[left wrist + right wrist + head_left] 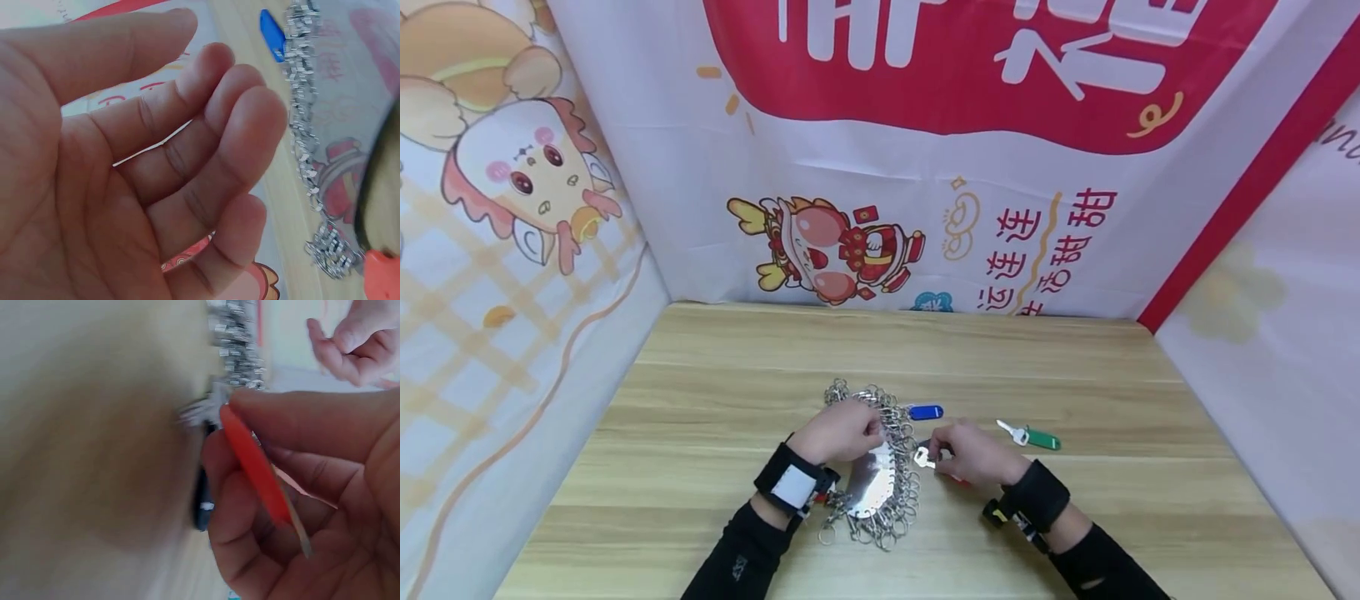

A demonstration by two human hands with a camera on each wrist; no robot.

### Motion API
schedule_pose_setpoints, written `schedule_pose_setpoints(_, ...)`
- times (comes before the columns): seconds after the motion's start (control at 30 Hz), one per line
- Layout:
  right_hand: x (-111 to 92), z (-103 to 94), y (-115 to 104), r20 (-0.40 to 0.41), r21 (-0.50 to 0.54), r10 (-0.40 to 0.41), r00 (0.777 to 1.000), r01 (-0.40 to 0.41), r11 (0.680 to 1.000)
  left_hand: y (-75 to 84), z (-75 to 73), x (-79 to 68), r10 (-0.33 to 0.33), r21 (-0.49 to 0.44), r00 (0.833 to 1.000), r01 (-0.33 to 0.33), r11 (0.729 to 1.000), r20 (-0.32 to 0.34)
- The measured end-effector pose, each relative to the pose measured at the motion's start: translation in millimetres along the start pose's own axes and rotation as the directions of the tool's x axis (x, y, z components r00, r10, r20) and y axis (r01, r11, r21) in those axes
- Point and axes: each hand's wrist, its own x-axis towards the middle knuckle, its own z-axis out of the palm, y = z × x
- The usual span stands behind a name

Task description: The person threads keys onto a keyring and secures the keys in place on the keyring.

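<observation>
My right hand (973, 452) pinches a red key tag (253, 462) between thumb and fingers, to the right of a shiny metal plate (871, 483) fringed with small rings. A silver key (922, 457) shows at its fingertips; I cannot tell which tag it belongs to. Close by those fingers in the right wrist view is a black tag (203, 500). Over the upper left of the plate hovers my left hand (842, 429), fingers loosely bent and holding nothing in the left wrist view. It covers part of the plate and rings.
A blue tag (926, 412) lies against the rings on the plate's right side. Farther right on the wooden table (700, 400) is a key with a green tag (1043, 439). Printed cloth walls (677, 208) stand at the back and both sides.
</observation>
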Motion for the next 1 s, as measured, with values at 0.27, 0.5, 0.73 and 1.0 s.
schedule_pose_setpoints(0.27,-11,4.5,6,-0.016,0.022,-0.064,0.998,0.065,0.998,-3.0,4.6,-5.1,0.002,0.139,0.999,-0.007,0.99,0.041)
schedule_pose_setpoints(0.5,-25,1.2,14,-0.091,0.029,-0.026,0.996,0.029,0.999,-12.3,9.2,-13.4,0.016,0.14,1.0,-0.017,0.99,0.007)
schedule_pose_setpoints(0.73,-45,-37.2,48,-0.301,-0.124,0.119,0.946,-0.163,0.979,1.9,17.8,-10.2,0.192,0.231,0.981,-0.188,0.955,0.005)
schedule_pose_setpoints(1.0,-50,-51.0,70,-0.315,-0.219,0.345,0.884,-0.422,0.88,25.4,38.3,3.1,0.237,0.358,0.968,-0.251,0.9,0.081)
